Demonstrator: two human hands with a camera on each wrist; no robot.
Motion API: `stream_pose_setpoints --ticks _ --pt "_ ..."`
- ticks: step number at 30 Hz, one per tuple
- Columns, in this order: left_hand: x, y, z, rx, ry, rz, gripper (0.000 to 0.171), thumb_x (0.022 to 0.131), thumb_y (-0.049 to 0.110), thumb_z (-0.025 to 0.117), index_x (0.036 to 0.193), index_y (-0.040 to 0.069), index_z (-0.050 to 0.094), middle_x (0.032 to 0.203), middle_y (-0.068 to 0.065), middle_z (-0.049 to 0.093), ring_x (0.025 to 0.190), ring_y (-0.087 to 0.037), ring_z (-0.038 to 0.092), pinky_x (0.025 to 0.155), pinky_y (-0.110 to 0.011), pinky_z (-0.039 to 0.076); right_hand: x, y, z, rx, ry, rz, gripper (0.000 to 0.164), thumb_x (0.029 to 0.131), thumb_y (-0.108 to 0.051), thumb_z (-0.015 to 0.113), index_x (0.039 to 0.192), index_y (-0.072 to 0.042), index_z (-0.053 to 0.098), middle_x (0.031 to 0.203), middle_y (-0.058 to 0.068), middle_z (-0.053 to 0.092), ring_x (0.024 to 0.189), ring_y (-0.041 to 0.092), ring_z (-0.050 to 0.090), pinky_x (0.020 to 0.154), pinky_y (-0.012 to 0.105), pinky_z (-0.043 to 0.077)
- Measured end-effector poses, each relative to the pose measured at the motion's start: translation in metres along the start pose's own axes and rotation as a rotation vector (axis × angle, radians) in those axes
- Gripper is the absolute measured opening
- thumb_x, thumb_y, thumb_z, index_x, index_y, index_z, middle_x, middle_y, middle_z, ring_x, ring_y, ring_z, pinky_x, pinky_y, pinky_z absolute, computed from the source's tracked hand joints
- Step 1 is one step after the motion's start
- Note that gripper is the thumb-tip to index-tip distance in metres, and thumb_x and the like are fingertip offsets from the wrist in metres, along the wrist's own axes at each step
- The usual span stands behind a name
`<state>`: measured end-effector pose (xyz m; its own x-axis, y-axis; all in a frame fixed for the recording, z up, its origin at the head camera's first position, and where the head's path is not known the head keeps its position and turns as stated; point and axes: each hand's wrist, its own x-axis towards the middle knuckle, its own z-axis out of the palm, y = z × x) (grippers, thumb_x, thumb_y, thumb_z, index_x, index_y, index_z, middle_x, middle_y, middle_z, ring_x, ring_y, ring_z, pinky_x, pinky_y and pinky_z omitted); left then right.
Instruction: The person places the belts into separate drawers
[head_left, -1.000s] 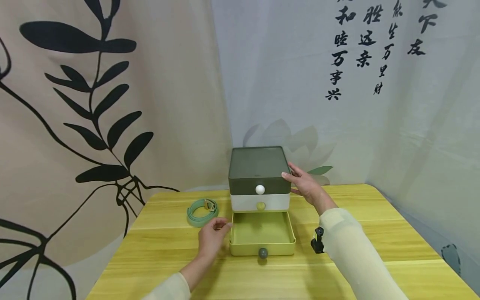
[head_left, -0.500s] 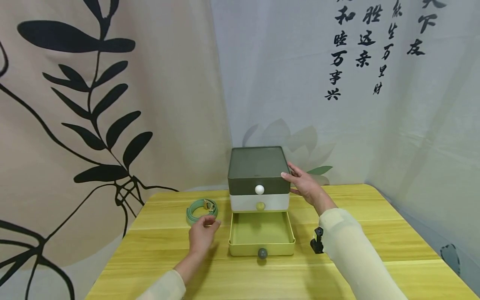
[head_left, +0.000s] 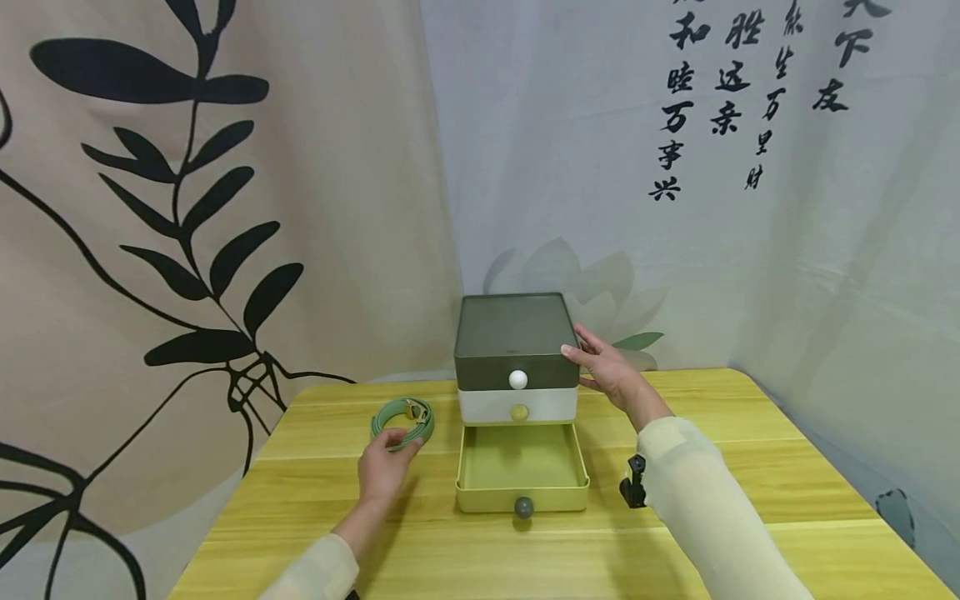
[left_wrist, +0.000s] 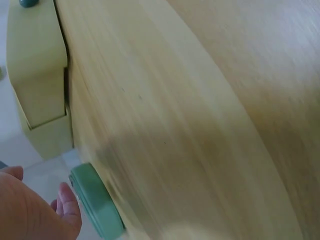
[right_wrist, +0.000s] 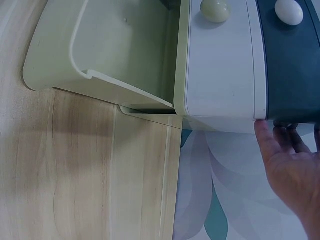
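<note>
A coiled green belt (head_left: 402, 423) with a gold buckle lies on the table, left of a small drawer unit (head_left: 517, 333). My left hand (head_left: 382, 471) is at the belt's near side, its fingers loosely bent. In the left wrist view that hand (left_wrist: 37, 212) is beside the coil (left_wrist: 97, 202), and its fingers are not around it. My right hand (head_left: 617, 377) rests against the unit's right side near the dark top drawer. From the right wrist view, its fingertips (right_wrist: 261, 127) touch that side wall. The bottom yellow-green drawer (head_left: 522, 498) is pulled out with nothing inside.
The unit stacks a dark drawer with a white knob (head_left: 518, 380), a white one with a yellow-green knob (head_left: 520, 412), and the pulled-out one with a grey knob (head_left: 524, 507). A printed cloth (head_left: 360, 208) hangs behind the wooden table (head_left: 570, 558).
My left hand has moved left, from beside the pulled-out drawer to the coiled belt. The right hand stays against the drawer unit.
</note>
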<state>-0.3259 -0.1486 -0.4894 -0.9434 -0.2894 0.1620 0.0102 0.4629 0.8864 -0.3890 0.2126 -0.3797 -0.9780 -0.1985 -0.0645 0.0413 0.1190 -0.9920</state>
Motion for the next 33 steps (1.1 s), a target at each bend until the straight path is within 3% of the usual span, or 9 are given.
stream_pose_setpoints --ticks 14,33 --pt "0.017 -0.027 -0.013 0.056 -0.018 -0.023 0.052 0.090 0.026 0.074 0.128 -0.004 0.058 0.127 -0.029 0.057 0.109 -0.040 0.058 0.089 -0.052 0.048 0.000 0.001 -0.001 -0.012 0.002 -0.002 0.075 0.103 -0.033 0.055 0.160 -0.028 0.007 0.165 0.012 -0.005 0.150 0.033 0.005 0.114 0.057 0.024" --pt "0.036 -0.045 -0.025 -0.016 -0.186 -0.041 0.072 0.091 0.026 0.073 0.144 -0.007 0.038 0.141 -0.035 0.038 0.121 -0.049 0.049 0.095 -0.053 0.047 -0.001 0.001 0.000 -0.001 0.009 -0.005 0.075 0.103 -0.033 0.056 0.161 -0.026 0.008 0.165 0.013 -0.004 0.150 0.033 0.007 0.113 0.057 0.025"
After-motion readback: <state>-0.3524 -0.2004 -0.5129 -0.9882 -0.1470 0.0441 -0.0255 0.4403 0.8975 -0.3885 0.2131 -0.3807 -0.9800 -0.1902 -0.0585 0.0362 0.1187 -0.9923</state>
